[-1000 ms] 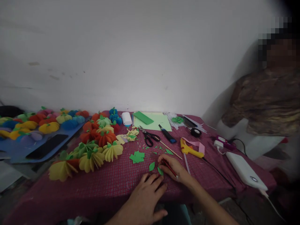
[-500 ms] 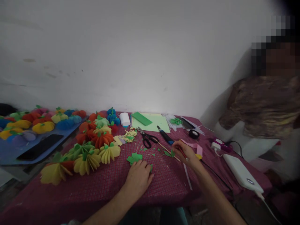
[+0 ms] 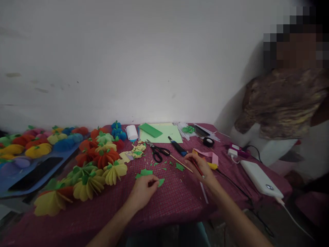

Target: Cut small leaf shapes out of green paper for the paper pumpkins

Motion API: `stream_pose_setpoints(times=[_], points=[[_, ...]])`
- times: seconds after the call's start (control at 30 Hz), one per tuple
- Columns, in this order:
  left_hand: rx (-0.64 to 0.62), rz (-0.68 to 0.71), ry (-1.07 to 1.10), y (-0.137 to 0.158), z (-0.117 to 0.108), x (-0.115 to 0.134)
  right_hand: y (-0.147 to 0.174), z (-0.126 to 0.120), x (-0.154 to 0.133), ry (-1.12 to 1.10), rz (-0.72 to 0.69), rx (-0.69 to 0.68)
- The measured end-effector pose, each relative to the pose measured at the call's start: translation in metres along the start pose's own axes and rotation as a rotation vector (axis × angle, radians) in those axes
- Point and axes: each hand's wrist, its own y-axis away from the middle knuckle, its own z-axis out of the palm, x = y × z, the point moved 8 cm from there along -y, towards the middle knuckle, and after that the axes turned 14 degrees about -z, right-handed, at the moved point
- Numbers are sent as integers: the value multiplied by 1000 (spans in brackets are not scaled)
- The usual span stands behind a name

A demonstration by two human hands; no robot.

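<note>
My left hand (image 3: 144, 191) is low over the front of the table, thumb and fingers pinched together. A small green paper piece (image 3: 161, 182) sticks out at its fingertips. Just behind that hand lie more green paper pieces (image 3: 144, 172). My right hand (image 3: 202, 167) is closed around a thin red pencil (image 3: 197, 168), which slants across the palm. Left of the right hand are a thin wooden stick (image 3: 181, 162) and a green scrap (image 3: 180, 167). Farther back lie black-handled scissors (image 3: 157, 152), blades apart, and a blue-and-black cutter knife (image 3: 177, 146).
Paper pumpkins (image 3: 106, 156) crowd the left side, beside a blue table (image 3: 74, 151) bearing a phone (image 3: 36, 174). Pale green sheets (image 3: 172, 133) lie at the back. Black tape (image 3: 208, 141), a pink strip (image 3: 214, 158) and a white power bank (image 3: 260, 178) are rightward. Another person stands at right.
My left hand has lifted from flat over the green pieces into a pinch on one. The green bit by my right fingertips no longer shows there. The view has shifted slightly right.
</note>
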Motion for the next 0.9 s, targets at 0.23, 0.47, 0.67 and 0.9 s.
stream_pose_setpoints(times=[0.23,0.47,0.67,0.9], points=[[-255,-1,141,4,6,8,31,57,-57,-375,31,-187],[-280,61,85,2,11,11,37,80,-62,-536,71,-223],[-261,95,8,-6,14,19,51,89,-50,-481,70,-208],[-337,171,-271,-17,32,23,60,78,-40,-218,83,-189]])
